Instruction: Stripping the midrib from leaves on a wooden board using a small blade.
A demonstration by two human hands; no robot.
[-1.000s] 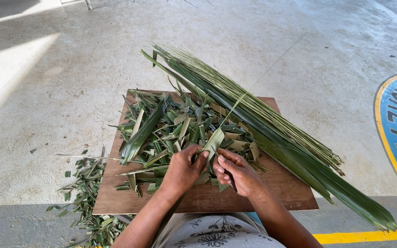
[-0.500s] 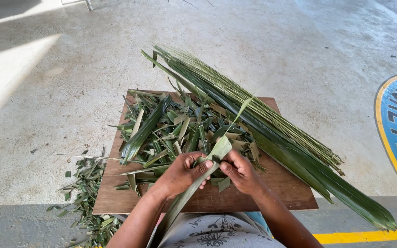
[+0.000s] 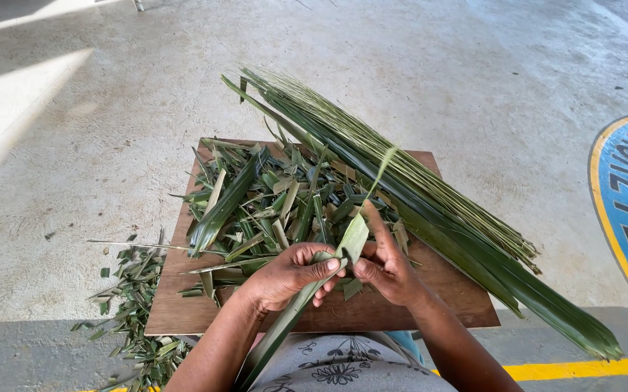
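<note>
Since a moment ago, the long palm leaf strip [image 3: 306, 290] is swinging lower toward the person's lap. Left hand [image 3: 285, 276] and right hand [image 3: 386, 268] are pinching it with closed fingers over the wooden board's [image 3: 183, 312] near edge, leaf scraps [image 3: 270, 203] lying behind, a frond bundle [image 3: 430, 203] crossing the right corner.

Open, sunlit work area outdoors or under cover: bare concrete floor [image 3: 110, 145], painted yellow line [image 3: 582, 368], wooden board [image 3: 466, 305] set low, leaf scraps [image 3: 136, 290] strewn about.
</note>
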